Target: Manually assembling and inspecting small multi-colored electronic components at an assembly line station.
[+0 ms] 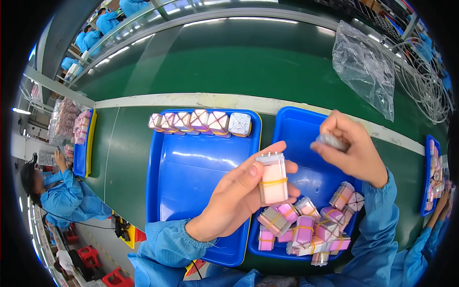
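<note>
My left hand [227, 193] holds up a pale pink rectangular block [274, 189] by its sides. A yellow rubber band circles the block, and its top end is a clear-grey cap with small prongs. Up to the right, my right hand [354, 153] pinches a small translucent grey piece [332, 141], partly hidden by the fingers. Under and right of my left hand, a heap of pink and white banded blocks [303, 229] fills the near part of the right blue tray [296, 122]. Along the far edge of the left blue tray [201, 191] stands a row of several blocks [199, 119], most with crossed lines on their ends.
The trays lie on a green bench [129, 158] with a pale ledge [229, 100] behind. A clear plastic bag [363, 67] and coiled cables [423, 91] lie at the far right. Loaded trays stand at both sides; a co-worker in blue [67, 191] sits at left.
</note>
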Demonstrator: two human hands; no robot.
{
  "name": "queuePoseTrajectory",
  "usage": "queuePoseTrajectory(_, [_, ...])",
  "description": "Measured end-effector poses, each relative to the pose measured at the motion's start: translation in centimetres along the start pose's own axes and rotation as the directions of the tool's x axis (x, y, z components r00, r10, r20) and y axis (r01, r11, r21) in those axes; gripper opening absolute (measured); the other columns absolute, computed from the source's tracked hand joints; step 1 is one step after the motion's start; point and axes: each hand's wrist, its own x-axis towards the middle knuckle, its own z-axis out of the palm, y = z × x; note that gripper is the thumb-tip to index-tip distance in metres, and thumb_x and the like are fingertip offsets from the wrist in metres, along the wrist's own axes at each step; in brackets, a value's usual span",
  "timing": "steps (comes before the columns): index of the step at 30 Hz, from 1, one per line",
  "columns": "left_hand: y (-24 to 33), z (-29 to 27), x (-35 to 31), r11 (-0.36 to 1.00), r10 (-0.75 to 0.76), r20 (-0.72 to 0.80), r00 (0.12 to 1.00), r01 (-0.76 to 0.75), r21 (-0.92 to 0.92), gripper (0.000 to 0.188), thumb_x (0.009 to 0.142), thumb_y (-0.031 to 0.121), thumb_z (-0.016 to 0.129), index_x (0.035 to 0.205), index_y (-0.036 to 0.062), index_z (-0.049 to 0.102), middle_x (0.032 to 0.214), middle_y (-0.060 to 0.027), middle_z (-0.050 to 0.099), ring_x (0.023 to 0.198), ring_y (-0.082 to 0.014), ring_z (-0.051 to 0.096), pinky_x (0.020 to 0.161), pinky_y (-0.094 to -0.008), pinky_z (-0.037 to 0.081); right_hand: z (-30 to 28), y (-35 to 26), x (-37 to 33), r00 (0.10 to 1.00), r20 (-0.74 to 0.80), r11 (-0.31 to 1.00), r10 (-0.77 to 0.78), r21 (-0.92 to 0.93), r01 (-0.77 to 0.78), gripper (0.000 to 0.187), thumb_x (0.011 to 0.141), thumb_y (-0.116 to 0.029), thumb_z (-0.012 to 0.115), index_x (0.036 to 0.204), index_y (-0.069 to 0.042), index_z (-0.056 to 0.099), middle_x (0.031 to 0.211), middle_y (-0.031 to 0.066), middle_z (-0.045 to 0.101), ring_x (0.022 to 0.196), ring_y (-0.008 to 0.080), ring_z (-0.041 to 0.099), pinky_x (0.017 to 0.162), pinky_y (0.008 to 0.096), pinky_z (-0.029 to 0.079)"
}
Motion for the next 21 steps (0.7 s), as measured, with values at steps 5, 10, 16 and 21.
queuePoseTrajectory(5, [-1.6, -0.8, -0.7, 0.942, 0.17, 0.06, 0.984, -0.18, 0.283, 0.073, 0.101, 0.024, 0.065, 0.161, 0.0146, 0.025, 0.125, -0.0133, 0.053, 0.104, -0.022, 0.057, 0.096, -0.0375, 0.047, 0.0, 2.7, 1.3, 0.988, 0.15, 0.968, 0.026, -0.25, 0.013, 0.014, 0.082, -0.002, 0.065, 0.091, -0.004, 0.054, 0.068, 0.0068, 0.055, 0.056, 0.0141, 0.052, 0.053, 0.0313, 0.039])
queuePoseTrajectory(10, [-1.5, -0.2, -0.8, 0.971, 0.051, 0.038, 0.998, -0.059, 0.233, 0.065, 0.1, 0.021, 0.066, 0.154, 0.0211, 0.031, 0.124, -0.0123, 0.05, 0.101, -0.0202, 0.056, 0.091, -0.0374, 0.047, 0.7, 4.5, 1.6, 0.944, 0.28, 0.92, 0.175, -0.387, -0.056, 0.015, 0.084, -0.012, 0.066, 0.092, -0.002, 0.059, 0.072, 0.0177, 0.061, 0.062, 0.0339, 0.061, 0.057, 0.0432, 0.045])
queuePoseTrajectory(16, [-1.1, 0.1, -0.6, 0.988, 0.033, -0.058, 0.998, -0.023, 0.151, 0.065, 0.099, 0.021, 0.069, 0.15, 0.0206, 0.03, 0.123, -0.0136, 0.051, 0.094, -0.0198, 0.055, 0.082, -0.0352, 0.047, 0.7, 5.7, 2.1, 0.969, 0.2, 0.958, 0.145, -0.275, -0.087, 0.015, 0.084, -0.011, 0.065, 0.093, -0.001, 0.06, 0.071, 0.0162, 0.059, 0.063, 0.028, 0.059, 0.058, 0.0401, 0.045])
queuePoseTrajectory(21, [-1.9, -0.2, -0.9, 0.936, 0.166, 0.013, 0.986, -0.162, 0.311, 0.063, 0.1, 0.029, 0.067, 0.151, 0.0181, 0.032, 0.12, -0.0147, 0.054, 0.081, -0.0186, 0.055, 0.071, -0.0323, 0.045, 0.8, 5.3, 2.1, 0.963, 0.205, 0.95, 0.177, -0.292, -0.113, 0.013, 0.084, -0.01, 0.064, 0.091, -0.001, 0.059, 0.07, 0.0147, 0.058, 0.061, 0.0256, 0.057, 0.058, 0.0394, 0.044])
